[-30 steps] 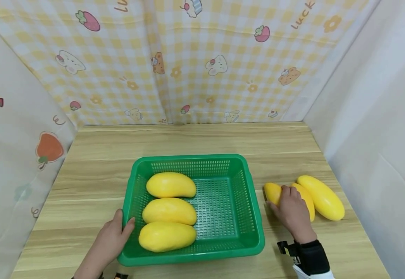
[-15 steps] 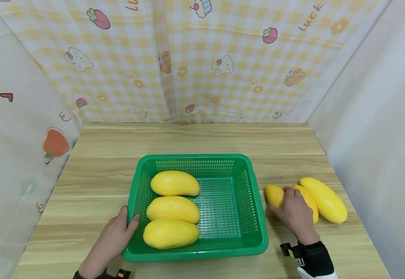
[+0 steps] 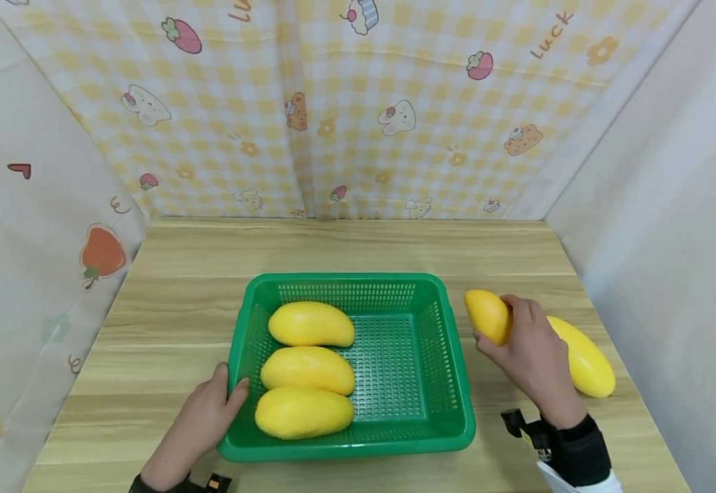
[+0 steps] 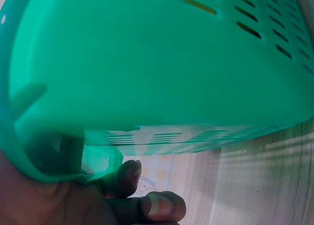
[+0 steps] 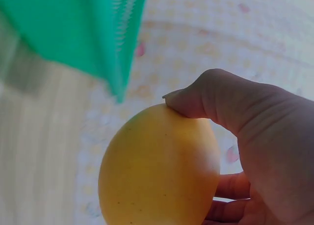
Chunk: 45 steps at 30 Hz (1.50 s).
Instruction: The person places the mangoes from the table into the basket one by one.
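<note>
A green plastic basket stands on the table, with several yellow mangoes stacked in a column along its left side. Its left rim is gripped by my left hand, thumb over the edge; in the left wrist view curled fingers show below the rim. To the right of the basket, my right hand holds a yellow mango between thumb and fingers. The right wrist view shows the thumb pressed on this mango. Another mango lies right of that hand. Whatever lies under the right hand is hidden.
The wooden table meets a yellow checked curtain at the back. White cloth walls close in both sides. The right half of the basket shows its bare mesh floor.
My right hand has raised the mango off its earlier spot, slightly up and away in the head view. The left hand keeps its grip on the basket. The head view has shifted slightly.
</note>
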{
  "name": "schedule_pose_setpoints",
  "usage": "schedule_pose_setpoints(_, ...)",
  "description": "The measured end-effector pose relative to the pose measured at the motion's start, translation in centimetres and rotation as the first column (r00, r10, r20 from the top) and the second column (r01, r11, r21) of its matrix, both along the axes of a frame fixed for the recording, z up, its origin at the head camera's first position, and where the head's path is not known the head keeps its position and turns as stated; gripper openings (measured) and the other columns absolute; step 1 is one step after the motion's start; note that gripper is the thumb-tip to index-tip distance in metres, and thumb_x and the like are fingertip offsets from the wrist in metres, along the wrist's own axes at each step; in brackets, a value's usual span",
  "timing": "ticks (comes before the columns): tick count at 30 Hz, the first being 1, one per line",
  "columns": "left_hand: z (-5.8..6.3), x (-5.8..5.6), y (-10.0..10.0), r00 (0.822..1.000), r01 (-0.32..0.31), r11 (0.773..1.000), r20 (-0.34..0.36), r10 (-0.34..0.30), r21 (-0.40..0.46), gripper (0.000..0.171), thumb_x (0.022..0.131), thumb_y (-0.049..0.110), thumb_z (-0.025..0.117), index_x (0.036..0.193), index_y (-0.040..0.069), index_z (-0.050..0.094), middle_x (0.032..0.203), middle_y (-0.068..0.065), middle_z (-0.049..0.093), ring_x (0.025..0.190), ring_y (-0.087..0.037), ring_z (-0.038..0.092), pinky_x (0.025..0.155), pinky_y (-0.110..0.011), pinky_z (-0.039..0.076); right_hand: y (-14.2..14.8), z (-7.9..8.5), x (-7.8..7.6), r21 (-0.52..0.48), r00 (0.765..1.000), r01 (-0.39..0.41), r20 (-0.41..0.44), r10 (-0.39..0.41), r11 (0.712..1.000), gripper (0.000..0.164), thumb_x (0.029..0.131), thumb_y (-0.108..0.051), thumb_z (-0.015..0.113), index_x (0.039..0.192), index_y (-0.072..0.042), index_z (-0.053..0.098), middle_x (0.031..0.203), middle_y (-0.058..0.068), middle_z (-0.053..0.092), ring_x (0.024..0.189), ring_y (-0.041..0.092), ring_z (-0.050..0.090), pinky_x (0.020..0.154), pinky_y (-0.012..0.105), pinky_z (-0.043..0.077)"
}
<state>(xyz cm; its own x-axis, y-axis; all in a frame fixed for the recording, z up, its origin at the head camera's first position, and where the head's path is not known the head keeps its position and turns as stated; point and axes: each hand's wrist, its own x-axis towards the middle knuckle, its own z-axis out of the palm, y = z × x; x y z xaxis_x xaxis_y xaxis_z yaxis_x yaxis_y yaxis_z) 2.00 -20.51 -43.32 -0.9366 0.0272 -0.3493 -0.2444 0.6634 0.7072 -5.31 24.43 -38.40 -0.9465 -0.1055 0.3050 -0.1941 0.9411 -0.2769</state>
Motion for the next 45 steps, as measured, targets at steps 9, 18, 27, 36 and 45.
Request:
schedule_pose_setpoints(9, 0.0, 0.1, 0.1, 1.000, -0.018, 1.000, 0.006, 0.018, -0.007, 0.024, 0.103, 0.021, 0.045, 0.111, -0.001, 0.042, 0.070, -0.006, 0.054, 0.057, -0.012, 0.060, 0.046, -0.024, 0.050, -3.6, 2.7, -0.9, -0.007, 0.990, -0.138, 0.023, 0.139, 0.990, 0.071, 0.071, -0.037, 0.080, 0.124, 0.002, 0.051, 0.108, 0.020, 0.055, 0.071, 0.026, 0.054, 0.049, 0.037, 0.045)
schedule_pose_setpoints(18, 0.0, 0.2, 0.0, 1.000, -0.004, 1.000, 0.004, 0.004, -0.020, 0.024, 0.103, 0.023, 0.045, 0.107, -0.001, 0.042, 0.069, -0.006, 0.050, 0.058, -0.013, 0.057, 0.048, -0.025, 0.049, -6.4, 3.8, -2.0, -0.047, 0.973, -0.224, 0.050, 0.226, 0.973, 0.069, 0.074, -0.038, 0.079, 0.126, -0.001, 0.051, 0.110, 0.016, 0.056, 0.073, 0.024, 0.053, 0.052, 0.034, 0.046)
schedule_pose_setpoints(27, -0.1, 0.0, 0.1, 1.000, -0.007, 1.000, -0.013, 0.006, -0.029, 0.022, 0.102, 0.021, 0.045, 0.107, 0.000, 0.042, 0.068, -0.005, 0.051, 0.058, -0.013, 0.057, 0.048, -0.024, 0.049, -9.0, 3.3, -3.3, -0.035, 0.946, -0.305, 0.098, 0.307, 0.952, 0.070, 0.075, -0.040, 0.078, 0.127, -0.002, 0.051, 0.111, 0.014, 0.056, 0.076, 0.023, 0.055, 0.056, 0.037, 0.049)
schedule_pose_setpoints(36, 0.2, -0.1, 0.1, 1.000, 0.001, 1.000, -0.011, -0.001, -0.024, 0.021, 0.102, 0.020, 0.045, 0.106, 0.000, 0.042, 0.068, -0.005, 0.050, 0.059, -0.012, 0.057, 0.049, -0.024, 0.050, -11.1, 1.1, -3.7, 0.059, 0.913, -0.407, 0.057, 0.404, 0.911, 0.067, 0.074, -0.035, 0.081, 0.125, -0.001, 0.053, 0.111, 0.017, 0.056, 0.089, 0.027, 0.056, 0.057, 0.035, 0.051)
schedule_pose_setpoints(45, 0.3, 0.0, 0.3, 1.000, -0.008, 1.000, 0.005, 0.008, -0.008, 0.022, 0.102, 0.020, 0.045, 0.108, 0.000, 0.042, 0.069, -0.006, 0.050, 0.059, -0.013, 0.059, 0.048, -0.024, 0.051, -11.9, -0.7, -4.3, 0.116, 0.893, -0.449, 0.073, 0.443, 0.886, 0.064, 0.073, -0.031, 0.081, 0.122, 0.002, 0.056, 0.106, 0.017, 0.057, 0.089, 0.027, 0.057, 0.054, 0.033, 0.052)
